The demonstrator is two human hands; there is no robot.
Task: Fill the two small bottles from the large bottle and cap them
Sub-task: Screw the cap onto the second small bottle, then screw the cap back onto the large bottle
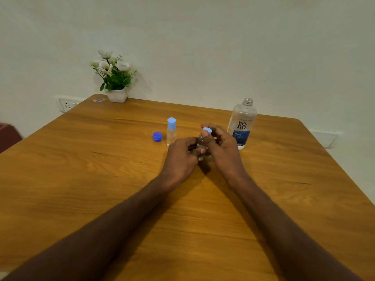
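Observation:
A small clear bottle (200, 143) stands on the wooden table (101, 179) between my hands. My left hand (180, 159) grips its body. The fingers of my right hand (221, 145) are closed on its light blue cap (207, 130), which sits on the bottle's top. To the left stands a second small bottle (171, 131), upright with its light blue cap on. The large clear bottle (241, 123), with a blue label, stands uncapped just right of my right hand. Its dark blue cap (157, 136) lies on the table, left of the second small bottle.
A white pot of artificial flowers (114, 78) stands at the table's far left corner, with a small clear item (98, 100) beside it. A wall socket (67, 105) lies behind that corner. The table's right edge slants toward me.

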